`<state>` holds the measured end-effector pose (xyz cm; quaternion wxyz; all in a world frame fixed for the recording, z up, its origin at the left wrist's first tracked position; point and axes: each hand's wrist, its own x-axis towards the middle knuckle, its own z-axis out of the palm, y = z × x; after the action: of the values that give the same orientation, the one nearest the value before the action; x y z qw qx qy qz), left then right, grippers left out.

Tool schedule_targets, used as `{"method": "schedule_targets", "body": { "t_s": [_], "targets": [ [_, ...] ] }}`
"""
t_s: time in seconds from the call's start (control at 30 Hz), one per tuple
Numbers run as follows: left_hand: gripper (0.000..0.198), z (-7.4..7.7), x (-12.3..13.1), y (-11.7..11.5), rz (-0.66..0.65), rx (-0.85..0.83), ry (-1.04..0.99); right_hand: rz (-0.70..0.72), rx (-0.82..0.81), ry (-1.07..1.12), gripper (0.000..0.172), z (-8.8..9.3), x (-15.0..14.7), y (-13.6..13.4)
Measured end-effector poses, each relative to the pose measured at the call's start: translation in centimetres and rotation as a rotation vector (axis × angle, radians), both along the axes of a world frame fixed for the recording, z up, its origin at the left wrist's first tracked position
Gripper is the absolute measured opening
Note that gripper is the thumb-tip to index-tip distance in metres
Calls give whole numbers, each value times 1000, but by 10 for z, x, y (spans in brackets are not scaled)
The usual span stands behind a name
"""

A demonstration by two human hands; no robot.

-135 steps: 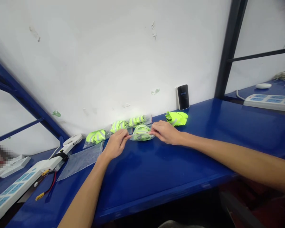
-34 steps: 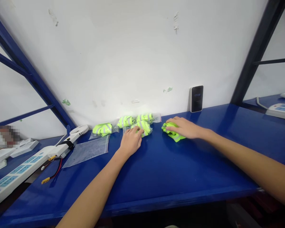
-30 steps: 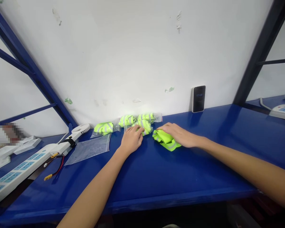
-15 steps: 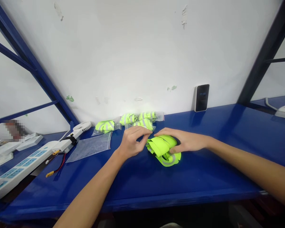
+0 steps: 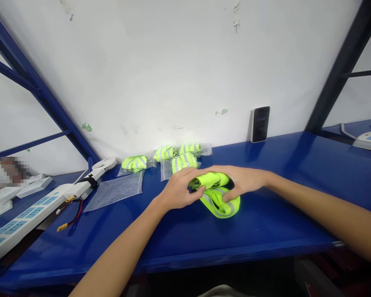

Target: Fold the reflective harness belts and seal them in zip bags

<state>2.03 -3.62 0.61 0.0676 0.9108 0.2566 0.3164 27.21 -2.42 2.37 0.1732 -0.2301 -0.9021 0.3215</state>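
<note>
A neon-yellow reflective safety strap (image 5: pixel 220 202), with grey stripes along it, lies bundled on the blue table in front of me. My left hand (image 5: pixel 182 187) is closed around the left end of its folded upper part, thumb in front. From the right, my right hand (image 5: pixel 243 181) grips the bundle, with the thumb on the front and the fingers hidden behind. A loop of the strap hangs loose below both hands. Just behind my left hand lies a clear bag (image 5: pixel 184 161) with another such strap folded inside.
More bagged straps (image 5: pixel 165 153) lie along the wall. A flat plastic bag (image 5: pixel 114 192) is at left, near a white fan (image 5: pixel 104 163), a power strip (image 5: pixel 29 216) and a red-black cable (image 5: pixel 79 210). A device with a dark screen (image 5: pixel 260 124) leans on the wall.
My left hand has come right from beside the bundle and closed on its left end. The strap's upper part is now folded more tightly. My right hand keeps its hold.
</note>
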Motion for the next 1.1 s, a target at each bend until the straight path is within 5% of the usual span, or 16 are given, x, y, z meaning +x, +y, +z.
{"method": "schedule_targets", "body": {
  "t_s": [0.13,0.37,0.57,0.7,0.83,0.93,1.1],
  "targets": [
    [31,-8,1,12,132,-269,-299,-61,8,115,69,-5,-5,-3],
    [39,-21,4,29,139,-772,-705,-171,299,49,99,-18,-13,-7],
    [42,-21,2,31,190,-868,-755,-298,691,52,62,-23,-14,-3],
    [36,-23,-3,33,135,-867,-677,-255,809,55,50,-21,-19,-5],
    [43,-24,0,32,19,-925,-592,-224,671,103,34,-18,-24,-11],
    [57,-24,5,30,-19,-964,-641,-358,429,260,24,-17,-27,-14],
    [62,-19,3,19,32,-569,-488,-502,-51,544,27,-19,-29,-10]
  ]
}}
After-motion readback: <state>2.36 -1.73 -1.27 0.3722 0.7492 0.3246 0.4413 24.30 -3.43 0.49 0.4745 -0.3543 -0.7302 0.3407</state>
